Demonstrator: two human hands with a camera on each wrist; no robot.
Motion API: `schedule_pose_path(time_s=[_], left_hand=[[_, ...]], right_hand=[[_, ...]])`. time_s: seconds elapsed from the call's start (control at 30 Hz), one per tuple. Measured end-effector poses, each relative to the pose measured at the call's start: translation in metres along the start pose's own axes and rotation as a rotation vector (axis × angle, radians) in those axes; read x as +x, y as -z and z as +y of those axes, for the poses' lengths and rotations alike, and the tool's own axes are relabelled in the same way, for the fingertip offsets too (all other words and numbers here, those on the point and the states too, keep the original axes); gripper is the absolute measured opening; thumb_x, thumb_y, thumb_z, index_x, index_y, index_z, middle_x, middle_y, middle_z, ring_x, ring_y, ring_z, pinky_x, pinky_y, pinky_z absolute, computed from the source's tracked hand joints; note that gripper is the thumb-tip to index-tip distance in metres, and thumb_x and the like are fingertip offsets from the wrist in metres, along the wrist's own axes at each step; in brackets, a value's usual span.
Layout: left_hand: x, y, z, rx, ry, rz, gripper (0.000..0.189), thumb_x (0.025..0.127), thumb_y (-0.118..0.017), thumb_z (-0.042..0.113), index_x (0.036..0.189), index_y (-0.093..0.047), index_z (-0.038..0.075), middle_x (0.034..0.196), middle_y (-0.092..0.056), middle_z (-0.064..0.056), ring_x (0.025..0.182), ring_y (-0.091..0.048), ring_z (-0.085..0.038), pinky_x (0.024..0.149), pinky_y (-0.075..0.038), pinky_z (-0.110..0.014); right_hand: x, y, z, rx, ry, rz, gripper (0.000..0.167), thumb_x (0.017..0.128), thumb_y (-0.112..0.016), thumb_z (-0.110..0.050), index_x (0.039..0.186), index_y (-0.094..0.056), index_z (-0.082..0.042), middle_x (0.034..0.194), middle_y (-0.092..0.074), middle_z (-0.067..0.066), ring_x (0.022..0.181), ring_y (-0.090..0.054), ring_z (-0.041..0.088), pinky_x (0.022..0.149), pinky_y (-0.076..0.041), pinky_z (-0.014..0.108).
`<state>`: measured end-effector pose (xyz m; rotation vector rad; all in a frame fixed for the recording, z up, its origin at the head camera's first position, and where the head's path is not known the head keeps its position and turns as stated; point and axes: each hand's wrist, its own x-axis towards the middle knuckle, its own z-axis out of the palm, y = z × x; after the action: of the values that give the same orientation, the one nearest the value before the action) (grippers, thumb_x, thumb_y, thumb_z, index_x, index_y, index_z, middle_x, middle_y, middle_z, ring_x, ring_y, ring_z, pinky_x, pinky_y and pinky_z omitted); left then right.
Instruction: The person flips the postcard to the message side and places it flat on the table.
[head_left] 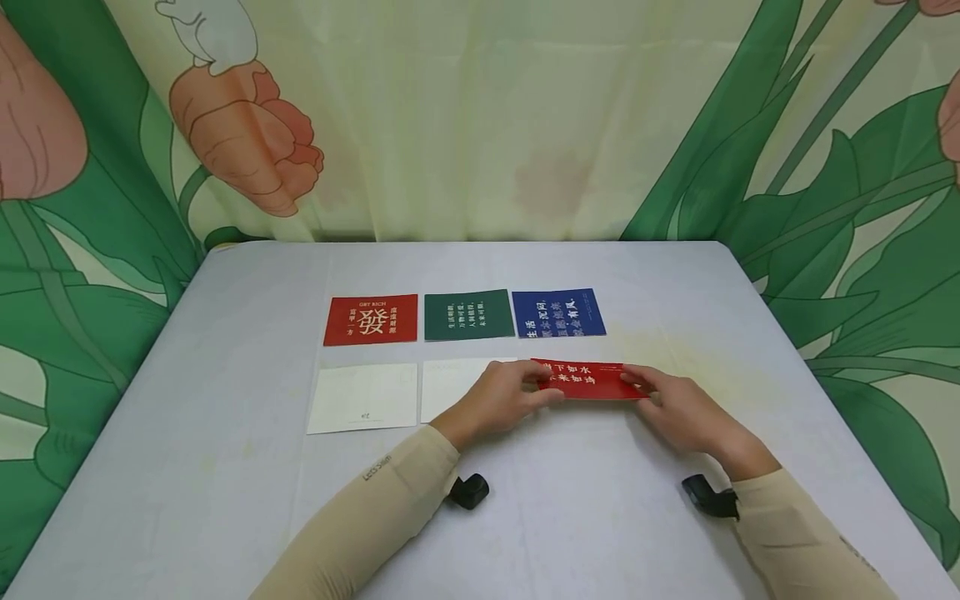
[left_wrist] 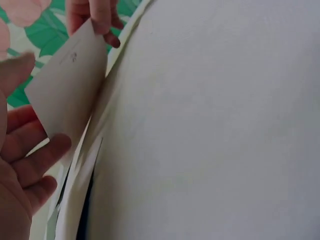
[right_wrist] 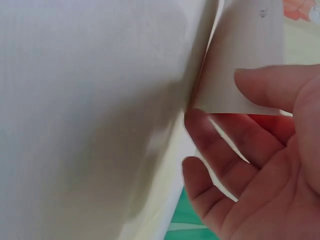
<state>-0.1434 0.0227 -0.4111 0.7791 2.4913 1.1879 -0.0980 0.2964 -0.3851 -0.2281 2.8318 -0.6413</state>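
Observation:
A red card with white lettering is tilted up over the table at the right end of the front row. Its pale back faces the wrist cameras. My right hand pinches its right end, thumb on the back and fingers on the red side. At the left end, my left hand touches the card with loosely bent fingers, its thumb standing apart from the card in the left wrist view. Left of it lies a white card, partly covered by my left hand, and then another white card.
Behind, in a row, lie a red card, a green card and a blue card, lettered sides up. A white cloth covers the table. A flower-patterned curtain hangs beyond its back edge.

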Motion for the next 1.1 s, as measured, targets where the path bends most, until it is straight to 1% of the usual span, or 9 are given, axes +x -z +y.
schedule_pose_path(time_s=[0.1, 0.2, 0.33, 0.4, 0.5, 0.7, 0.8, 0.93, 1.1], left_hand=[[0.0, 0.006, 0.0, -0.013, -0.016, -0.005, 0.05, 0.091, -0.075, 0.034, 0.134, -0.064, 0.012, 0.124, -0.068, 0.003, 0.119, -0.059, -0.013, 0.096, -0.048, -0.027], [0.0, 0.011, -0.001, -0.021, -0.072, 0.04, 0.041, 0.093, -0.074, 0.021, 0.131, -0.064, 0.009, 0.12, -0.07, 0.001, 0.116, -0.062, -0.014, 0.1, -0.047, -0.029], [0.0, 0.012, -0.001, -0.046, -0.12, 0.14, 0.027, 0.096, -0.067, 0.007, 0.122, -0.067, 0.002, 0.109, -0.074, -0.003, 0.104, -0.069, -0.017, 0.092, -0.052, -0.027], [-0.001, 0.011, -0.001, -0.057, -0.121, 0.184, 0.024, 0.096, -0.067, 0.007, 0.119, -0.068, 0.001, 0.103, -0.075, -0.004, 0.098, -0.07, -0.017, 0.087, -0.054, -0.025], [-0.002, 0.011, -0.001, -0.059, -0.116, 0.228, 0.024, 0.095, -0.069, 0.008, 0.117, -0.067, 0.0, 0.098, -0.075, -0.006, 0.093, -0.07, -0.019, 0.086, -0.054, -0.027], [-0.002, 0.01, -0.002, -0.061, -0.124, 0.266, 0.036, 0.094, -0.069, 0.008, 0.126, -0.051, 0.002, 0.097, -0.076, -0.007, 0.087, -0.07, -0.017, 0.08, -0.054, -0.029], [-0.001, 0.01, -0.003, -0.092, -0.148, 0.29, 0.042, 0.093, -0.069, 0.005, 0.128, -0.045, 0.004, 0.097, -0.076, -0.008, 0.084, -0.07, -0.016, 0.077, -0.053, -0.028], [-0.001, 0.01, -0.001, -0.117, -0.143, 0.293, 0.039, 0.093, -0.07, 0.004, 0.126, -0.049, 0.004, 0.105, -0.073, -0.011, 0.087, -0.069, -0.017, 0.079, -0.055, -0.025], [0.0, 0.01, 0.001, -0.107, -0.122, 0.267, 0.038, 0.092, -0.072, 0.004, 0.127, -0.058, 0.002, 0.119, -0.065, -0.012, 0.089, -0.068, -0.015, 0.079, -0.054, -0.019]], right_hand=[[0.001, 0.003, 0.002, 0.026, 0.009, 0.055, 0.052, 0.097, -0.058, -0.008, 0.147, -0.044, 0.002, 0.133, -0.059, 0.024, 0.119, -0.054, 0.045, 0.093, -0.049, 0.059], [0.001, 0.004, 0.003, 0.072, 0.032, 0.103, 0.05, 0.098, -0.058, -0.006, 0.145, -0.045, 0.002, 0.123, -0.066, 0.019, 0.113, -0.06, 0.041, 0.092, -0.05, 0.057], [-0.001, 0.004, 0.003, 0.13, 0.043, 0.168, 0.049, 0.098, -0.059, -0.007, 0.144, -0.046, 0.002, 0.114, -0.07, 0.015, 0.103, -0.063, 0.035, 0.087, -0.052, 0.052], [-0.002, 0.003, 0.002, 0.144, 0.046, 0.209, 0.049, 0.098, -0.062, -0.01, 0.144, -0.046, 0.002, 0.108, -0.071, 0.014, 0.096, -0.063, 0.032, 0.082, -0.053, 0.047], [-0.004, 0.004, 0.0, 0.152, 0.055, 0.262, 0.051, 0.098, -0.064, -0.013, 0.144, -0.046, 0.002, 0.101, -0.07, 0.012, 0.089, -0.061, 0.028, 0.077, -0.052, 0.038], [-0.004, 0.005, -0.001, 0.209, 0.054, 0.289, 0.059, 0.098, -0.066, -0.013, 0.147, -0.038, 0.002, 0.098, -0.068, 0.012, 0.082, -0.059, 0.023, 0.068, -0.048, 0.02], [-0.004, 0.004, -0.001, 0.254, 0.049, 0.302, 0.063, 0.097, -0.066, -0.01, 0.149, -0.032, 0.002, 0.099, -0.068, 0.014, 0.083, -0.062, 0.024, 0.069, -0.048, 0.013], [-0.004, 0.002, -0.002, 0.285, 0.037, 0.332, 0.064, 0.096, -0.066, -0.005, 0.148, -0.031, 0.003, 0.099, -0.066, 0.017, 0.082, -0.063, 0.026, 0.07, -0.049, 0.01], [-0.006, 0.003, -0.004, 0.283, 0.027, 0.381, 0.058, 0.093, -0.068, -0.003, 0.144, -0.039, 0.003, 0.106, -0.064, 0.021, 0.085, -0.065, 0.029, 0.067, -0.051, 0.012]])
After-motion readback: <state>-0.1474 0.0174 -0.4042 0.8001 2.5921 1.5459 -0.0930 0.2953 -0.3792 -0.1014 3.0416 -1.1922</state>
